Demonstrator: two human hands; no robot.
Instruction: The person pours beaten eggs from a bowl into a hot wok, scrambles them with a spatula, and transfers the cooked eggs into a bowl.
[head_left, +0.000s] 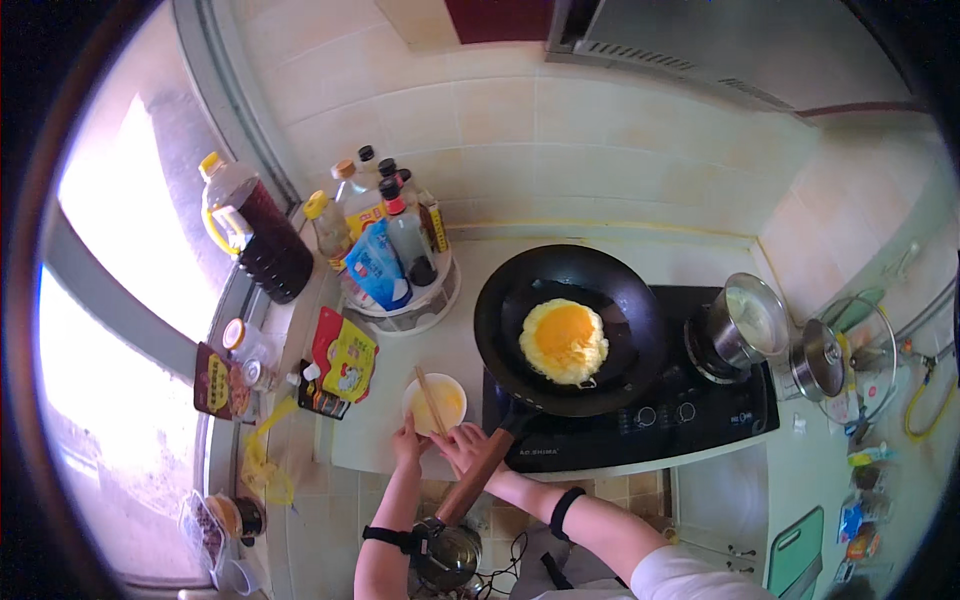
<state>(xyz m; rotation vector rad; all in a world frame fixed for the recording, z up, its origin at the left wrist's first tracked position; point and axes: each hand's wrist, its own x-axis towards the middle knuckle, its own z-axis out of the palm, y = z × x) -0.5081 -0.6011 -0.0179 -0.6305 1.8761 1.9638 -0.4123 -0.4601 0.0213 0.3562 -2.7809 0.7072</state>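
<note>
A white bowl (459, 391) of yellow beaten egg sits near the counter's front edge, left of the cooktop. My left hand (408, 445) grips the bowl's left side, thumb up by the rim. A pair of wooden chopsticks (429, 396) slants across the bowl, past its far rim. At their near ends are the fingers of my right hand (466, 445), by the bowl's lower right rim; whether they grip the sticks or the bowl is unclear. A black wok (630, 337) holds a round of partly set egg (564, 341). Its wooden handle (475, 475) passes over my right wrist.
On the black cooktop (585, 446), a steel pot (750, 319) of pale liquid stands right of the wok. Bottles and a blue packet (378, 266) fill a round rack (442, 304) behind the bowl. A red-yellow pouch (345, 356) lies left. Farther right is a glass lid (825, 358).
</note>
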